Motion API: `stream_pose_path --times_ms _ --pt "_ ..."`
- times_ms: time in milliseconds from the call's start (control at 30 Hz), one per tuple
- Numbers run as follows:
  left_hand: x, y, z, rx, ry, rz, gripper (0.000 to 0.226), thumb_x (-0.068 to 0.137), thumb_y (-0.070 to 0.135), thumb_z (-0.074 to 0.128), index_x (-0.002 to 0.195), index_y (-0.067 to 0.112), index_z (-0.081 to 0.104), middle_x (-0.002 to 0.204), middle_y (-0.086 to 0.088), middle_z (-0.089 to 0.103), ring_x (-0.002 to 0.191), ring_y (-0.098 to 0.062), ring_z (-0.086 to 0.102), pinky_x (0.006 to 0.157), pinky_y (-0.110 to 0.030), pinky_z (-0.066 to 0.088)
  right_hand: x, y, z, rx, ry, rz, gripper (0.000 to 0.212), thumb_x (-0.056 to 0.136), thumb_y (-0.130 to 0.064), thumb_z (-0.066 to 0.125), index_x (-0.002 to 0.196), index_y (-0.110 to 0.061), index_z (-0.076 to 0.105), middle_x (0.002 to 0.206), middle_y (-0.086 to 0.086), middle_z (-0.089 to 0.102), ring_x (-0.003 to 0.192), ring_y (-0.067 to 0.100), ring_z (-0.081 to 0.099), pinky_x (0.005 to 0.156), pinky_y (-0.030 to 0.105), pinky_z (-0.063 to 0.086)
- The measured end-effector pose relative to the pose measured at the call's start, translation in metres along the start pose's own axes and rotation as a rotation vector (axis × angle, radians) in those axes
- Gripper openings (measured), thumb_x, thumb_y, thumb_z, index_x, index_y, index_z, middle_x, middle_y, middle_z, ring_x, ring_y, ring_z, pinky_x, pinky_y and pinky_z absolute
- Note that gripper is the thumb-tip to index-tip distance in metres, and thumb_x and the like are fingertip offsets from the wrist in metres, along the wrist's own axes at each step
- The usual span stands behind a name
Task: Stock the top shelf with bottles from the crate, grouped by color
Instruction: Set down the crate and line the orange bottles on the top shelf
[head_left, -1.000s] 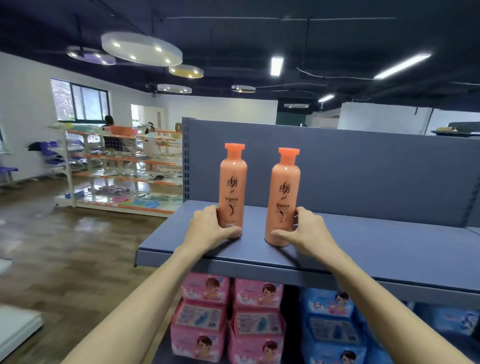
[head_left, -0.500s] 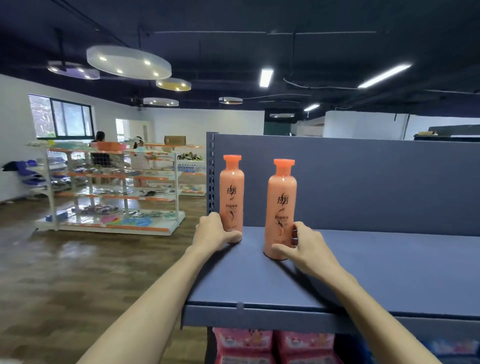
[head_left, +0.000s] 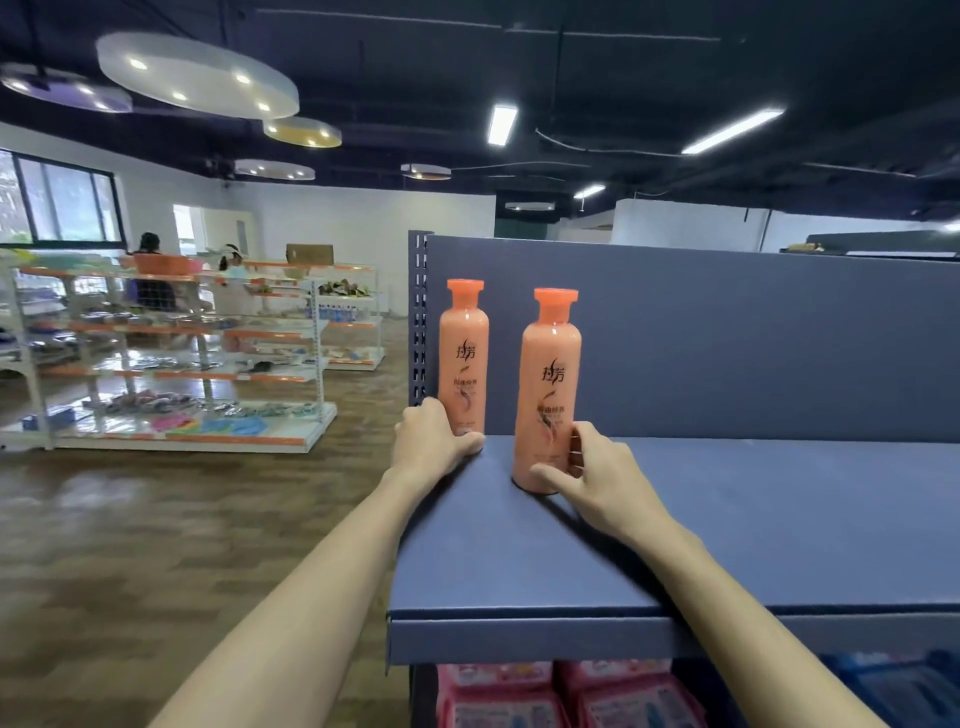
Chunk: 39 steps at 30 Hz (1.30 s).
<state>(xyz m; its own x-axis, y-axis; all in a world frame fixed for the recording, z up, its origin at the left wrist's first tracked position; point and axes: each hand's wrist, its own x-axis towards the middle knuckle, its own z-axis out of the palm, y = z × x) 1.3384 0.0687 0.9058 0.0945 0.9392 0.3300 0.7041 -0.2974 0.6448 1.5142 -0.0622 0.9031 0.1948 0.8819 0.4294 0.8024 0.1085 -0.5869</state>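
Observation:
Two orange bottles with orange caps stand upright on the blue top shelf (head_left: 753, 519). The left bottle (head_left: 464, 358) is at the shelf's far left corner, against the back panel. My left hand (head_left: 430, 441) grips its base, thumb wrapped round the front. The right bottle (head_left: 549, 384) stands a little nearer to me. My right hand (head_left: 597, 478) holds its lower part, thumb in front and fingers behind. The crate is out of view.
The blue back panel (head_left: 727, 338) rises behind the shelf, with a perforated upright (head_left: 417, 322) at its left end. Pink packs (head_left: 550, 693) fill the shelf below. White and orange racks (head_left: 171, 364) and a wooden floor lie to the left, with people in the distance.
The view has shifted, so the shelf's left end now sits mid-frame. Both bottles have slid back and left along the shelf, the left one reaching the corner. Both hands still hold them.

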Motion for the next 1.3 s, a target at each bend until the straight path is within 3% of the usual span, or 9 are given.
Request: stream_pose_path --times_ms 200,267,400,567,667,833,1167,1300 --pt "0.002 0.001 0.005 -0.010 0.022 -0.020 0.054 0.068 0.043 0.076 0.102 0.007 0.055 0.106 -0.014 0.062 0.098 -0.036 0.061 0.072 -0.034 0.048 -0.003 0.000 0.003 0.063 0.006 0.000 0.047 0.087 -0.032 0.072 0.123 -0.019 0.045 0.107 -0.011 0.067 0.101 0.010 0.066 0.090 0.032 0.054" --pt "0.001 0.003 0.004 -0.014 0.028 -0.010 0.052 0.069 0.042 0.076 0.102 0.007 0.056 0.107 -0.014 0.063 0.097 -0.035 0.061 0.074 -0.034 0.050 -0.005 -0.002 0.000 0.101 0.014 -0.005 0.046 0.086 -0.028 0.074 0.119 -0.018 0.042 0.098 -0.021 0.062 0.095 0.005 0.067 0.087 0.027 0.054" --pt "-0.008 0.001 0.000 0.087 -0.010 0.031 0.060 0.072 0.047 0.079 0.109 0.007 0.053 0.112 -0.014 0.061 0.104 -0.035 0.060 0.081 -0.038 0.050 -0.007 -0.003 -0.004 0.127 0.042 0.003 0.044 0.082 -0.028 0.078 0.113 -0.019 0.048 0.101 -0.014 0.064 0.086 0.001 0.066 0.077 0.014 0.051" --pt "-0.021 -0.011 -0.018 0.421 0.088 0.229 0.053 0.079 0.052 0.071 0.103 0.012 0.047 0.106 -0.008 0.063 0.100 -0.031 0.061 0.068 -0.034 0.042 -0.003 -0.009 -0.001 0.038 -0.011 0.008 0.043 0.084 -0.033 0.075 0.113 -0.018 0.047 0.114 -0.003 0.066 0.101 0.016 0.066 0.089 0.037 0.054" --pt "-0.026 -0.016 -0.036 0.482 0.120 0.308 0.045 0.084 0.050 0.066 0.107 0.017 0.048 0.100 -0.004 0.064 0.095 -0.030 0.062 0.068 -0.035 0.047 0.003 -0.020 0.008 0.000 -0.055 0.004 0.044 0.083 -0.037 0.074 0.110 -0.017 0.045 0.115 0.001 0.066 0.102 0.020 0.065 0.089 0.042 0.054" --pt "-0.028 -0.021 -0.055 0.563 0.131 0.421 0.028 0.088 0.034 0.060 0.109 0.018 0.050 0.097 -0.004 0.061 0.092 -0.029 0.061 0.067 -0.035 0.047 0.015 -0.038 0.029 -0.052 -0.074 -0.021 0.044 0.084 -0.039 0.072 0.103 -0.013 0.042 0.109 0.010 0.064 0.099 0.030 0.063 0.083 0.046 0.054" --pt "-0.023 -0.036 -0.068 0.620 0.116 0.412 0.037 0.086 0.029 0.058 0.120 0.021 0.048 0.107 -0.004 0.064 0.096 -0.029 0.062 0.068 -0.034 0.047 0.021 -0.061 0.048 -0.077 -0.095 0.013 0.042 0.089 -0.036 0.068 0.103 -0.012 0.036 0.113 0.018 0.057 0.101 0.038 0.057 0.085 0.046 0.050" --pt "-0.026 -0.040 -0.069 0.613 0.123 0.413 0.039 0.087 0.029 0.058 0.123 0.021 0.046 0.108 -0.004 0.062 0.094 -0.029 0.062 0.065 -0.032 0.043 0.021 -0.065 0.051 -0.105 -0.104 0.025 0.038 0.093 -0.032 0.063 0.100 -0.012 0.032 0.115 0.021 0.054 0.104 0.041 0.054 0.078 0.041 0.044"
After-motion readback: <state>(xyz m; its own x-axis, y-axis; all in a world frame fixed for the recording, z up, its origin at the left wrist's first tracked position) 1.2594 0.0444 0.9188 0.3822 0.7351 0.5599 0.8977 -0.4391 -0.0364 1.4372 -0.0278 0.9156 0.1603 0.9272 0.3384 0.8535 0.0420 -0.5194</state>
